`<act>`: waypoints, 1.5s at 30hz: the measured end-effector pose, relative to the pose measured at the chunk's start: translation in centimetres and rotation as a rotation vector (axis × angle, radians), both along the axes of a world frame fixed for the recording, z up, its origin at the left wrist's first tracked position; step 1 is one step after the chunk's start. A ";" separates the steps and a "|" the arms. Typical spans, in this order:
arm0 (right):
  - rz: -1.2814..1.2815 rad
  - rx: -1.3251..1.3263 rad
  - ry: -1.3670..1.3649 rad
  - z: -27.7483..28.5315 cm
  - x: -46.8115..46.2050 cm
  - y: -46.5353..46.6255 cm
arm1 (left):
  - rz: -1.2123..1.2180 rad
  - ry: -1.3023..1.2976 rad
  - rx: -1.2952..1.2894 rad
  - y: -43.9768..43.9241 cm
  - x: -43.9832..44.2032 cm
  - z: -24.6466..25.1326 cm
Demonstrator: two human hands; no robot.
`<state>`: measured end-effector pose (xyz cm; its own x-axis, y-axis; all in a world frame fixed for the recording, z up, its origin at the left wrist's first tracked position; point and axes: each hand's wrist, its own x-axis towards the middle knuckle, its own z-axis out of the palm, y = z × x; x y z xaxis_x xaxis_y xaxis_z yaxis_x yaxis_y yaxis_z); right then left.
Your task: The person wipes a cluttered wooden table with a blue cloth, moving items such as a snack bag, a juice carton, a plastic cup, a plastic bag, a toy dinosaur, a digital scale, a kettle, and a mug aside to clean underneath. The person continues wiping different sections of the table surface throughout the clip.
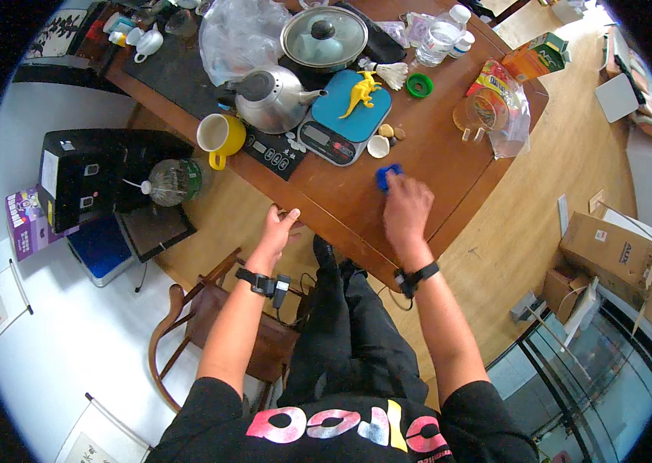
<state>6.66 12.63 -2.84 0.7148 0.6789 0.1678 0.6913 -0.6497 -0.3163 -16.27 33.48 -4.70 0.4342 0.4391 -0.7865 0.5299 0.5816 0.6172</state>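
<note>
My right hand (409,211) is over the wooden table (326,199), its fingertips at a small blue object (388,176); whether they grip it or only touch it is not clear. My left hand (277,231) is at the table's near edge, fingers apart and holding nothing. Beyond the blue object a yellow toy dinosaur (362,92) lies on a kitchen scale (352,107) with a blue top. Beside the scale are a white shell-like piece (378,146) and several small stones (387,131). A green ring (420,85) and a shuttlecock (389,74) lie farther back.
To the left stand a metal kettle (273,101), a yellow mug (222,137) and a pan with a glass lid (324,37). A clear cup (479,111), a snack packet (505,95) and a plastic bottle (439,40) are at the right. A wooden chair (222,324) stands near my legs.
</note>
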 end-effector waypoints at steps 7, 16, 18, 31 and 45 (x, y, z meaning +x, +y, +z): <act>-0.134 -0.029 -0.070 1.2 7.4 1.2 | -0.010 -0.001 -0.028 0.2 0.0 0.0; 0.076 0.089 -0.051 2.4 7.2 6.9 | -0.025 -0.002 -0.056 0.7 -0.1 0.1; 0.058 0.061 -0.004 2.2 7.2 7.1 | -0.018 -0.011 -0.050 0.6 -0.1 0.2; -0.148 0.352 0.675 3.6 7.6 5.0 | -0.034 0.005 -0.078 0.8 -0.2 0.6; 0.131 0.332 0.730 0.9 -5.0 15.2 | 0.031 0.000 -0.061 0.3 0.1 0.6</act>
